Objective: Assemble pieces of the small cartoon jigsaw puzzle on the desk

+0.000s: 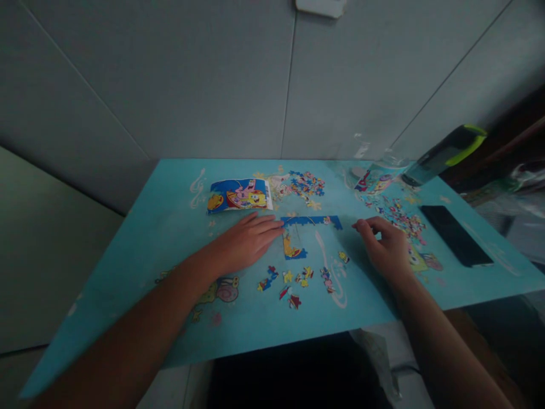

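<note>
A partly joined jigsaw puzzle point(310, 221) lies mid-table, with a blue top strip and a short left side ending in a yellow and blue corner. My left hand point(251, 238) rests flat, fingers stretched out, its fingertips at the puzzle's upper left corner. To the right of the strip, my right hand point(383, 244) pinches a small dark puzzle piece point(355, 226), whose picture I cannot make out. Several loose pieces point(305, 276) lie below the joined part, and a single yellow piece point(343, 257) sits nearer my right hand.
A picture packet point(240, 195) lies behind my left hand. Piles of pieces stand at the back point(306, 184) and right point(398, 216). A clear plastic jar point(381, 173), a dark bottle point(443, 156) and a black phone point(455, 236) occupy the right side. A wall point(213, 85) borders the table's back edge.
</note>
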A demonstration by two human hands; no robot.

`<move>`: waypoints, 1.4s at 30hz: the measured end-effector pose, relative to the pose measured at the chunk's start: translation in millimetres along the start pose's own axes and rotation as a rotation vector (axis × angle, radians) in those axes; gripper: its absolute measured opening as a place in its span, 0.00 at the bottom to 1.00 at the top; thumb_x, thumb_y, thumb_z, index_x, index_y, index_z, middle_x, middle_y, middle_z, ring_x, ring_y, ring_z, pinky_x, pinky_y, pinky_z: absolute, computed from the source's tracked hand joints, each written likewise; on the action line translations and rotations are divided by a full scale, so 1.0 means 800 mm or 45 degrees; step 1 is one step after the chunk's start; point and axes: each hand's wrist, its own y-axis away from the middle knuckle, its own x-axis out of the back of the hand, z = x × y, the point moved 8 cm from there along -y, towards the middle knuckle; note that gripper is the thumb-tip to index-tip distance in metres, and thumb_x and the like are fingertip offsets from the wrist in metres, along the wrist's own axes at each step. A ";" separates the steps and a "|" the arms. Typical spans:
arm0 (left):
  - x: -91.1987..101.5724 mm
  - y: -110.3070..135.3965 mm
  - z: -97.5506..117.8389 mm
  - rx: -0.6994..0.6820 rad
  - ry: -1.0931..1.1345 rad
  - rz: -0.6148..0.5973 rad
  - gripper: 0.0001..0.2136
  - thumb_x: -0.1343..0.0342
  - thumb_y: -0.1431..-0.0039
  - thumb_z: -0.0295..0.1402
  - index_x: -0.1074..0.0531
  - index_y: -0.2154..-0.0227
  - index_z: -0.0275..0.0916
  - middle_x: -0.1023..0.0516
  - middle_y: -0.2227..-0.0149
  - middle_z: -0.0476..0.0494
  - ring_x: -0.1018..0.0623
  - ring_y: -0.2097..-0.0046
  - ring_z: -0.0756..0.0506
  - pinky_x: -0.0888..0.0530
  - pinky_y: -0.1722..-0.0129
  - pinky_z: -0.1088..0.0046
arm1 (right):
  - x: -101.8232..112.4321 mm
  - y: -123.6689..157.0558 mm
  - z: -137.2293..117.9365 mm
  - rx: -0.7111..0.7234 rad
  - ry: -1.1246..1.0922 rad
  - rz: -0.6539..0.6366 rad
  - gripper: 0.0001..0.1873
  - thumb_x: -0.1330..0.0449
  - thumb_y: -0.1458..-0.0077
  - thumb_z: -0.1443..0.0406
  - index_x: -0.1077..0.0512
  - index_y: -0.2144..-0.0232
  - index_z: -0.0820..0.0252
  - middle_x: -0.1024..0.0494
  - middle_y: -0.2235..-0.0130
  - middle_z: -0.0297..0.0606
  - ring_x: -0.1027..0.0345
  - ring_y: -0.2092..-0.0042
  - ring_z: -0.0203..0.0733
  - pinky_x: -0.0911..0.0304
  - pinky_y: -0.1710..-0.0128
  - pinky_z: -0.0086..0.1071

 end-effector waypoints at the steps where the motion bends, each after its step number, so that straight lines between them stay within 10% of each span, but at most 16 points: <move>1: 0.000 0.000 0.000 0.000 -0.005 -0.008 0.19 0.55 0.27 0.29 0.33 0.37 0.39 0.31 0.34 0.41 0.33 0.33 0.39 0.39 0.31 0.48 | 0.000 0.000 0.001 -0.002 0.002 -0.004 0.13 0.40 0.35 0.58 0.21 0.69 0.56 0.20 0.68 0.35 0.28 0.66 0.42 0.36 0.63 0.37; 42: 0.001 -0.002 0.001 0.025 0.006 -0.026 0.19 0.55 0.26 0.29 0.34 0.37 0.42 0.32 0.34 0.43 0.35 0.32 0.43 0.43 0.30 0.54 | -0.009 0.002 0.011 -0.023 0.091 -0.111 0.13 0.41 0.36 0.54 0.21 0.67 0.53 0.19 0.65 0.36 0.27 0.65 0.45 0.35 0.64 0.39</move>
